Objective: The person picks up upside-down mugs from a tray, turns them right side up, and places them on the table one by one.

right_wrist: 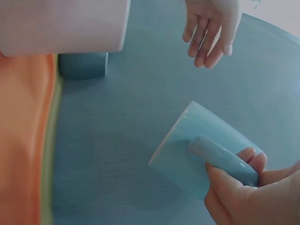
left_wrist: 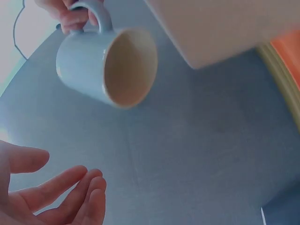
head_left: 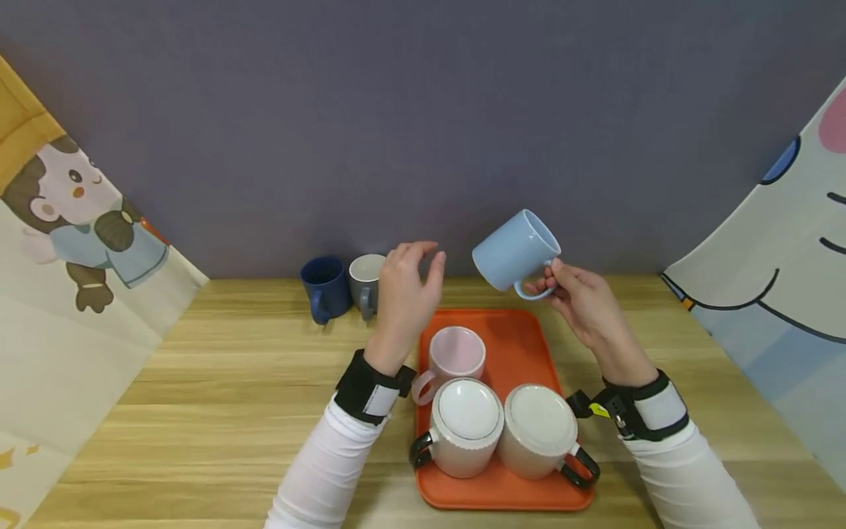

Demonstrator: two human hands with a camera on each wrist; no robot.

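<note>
Here the right hand (head_left: 584, 297) pinches the tilted blue mug's (head_left: 515, 250) handle, the left hand (head_left: 406, 294) loose beside it.

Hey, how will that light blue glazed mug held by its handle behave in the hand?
The light blue glazed mug looks rigid and probably breakable if dropped. Its glossy surface may be slippery. Held tilted by the right hand, it might swing.

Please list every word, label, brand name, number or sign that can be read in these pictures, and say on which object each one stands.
There is no readable text in any view.
The light blue mug held in the right hand is plain.
The mugs on the orange tray show no print.
A small yellow tag on the right wrist strap is too small to read.
The side cloths show only cartoon drawings.
</note>
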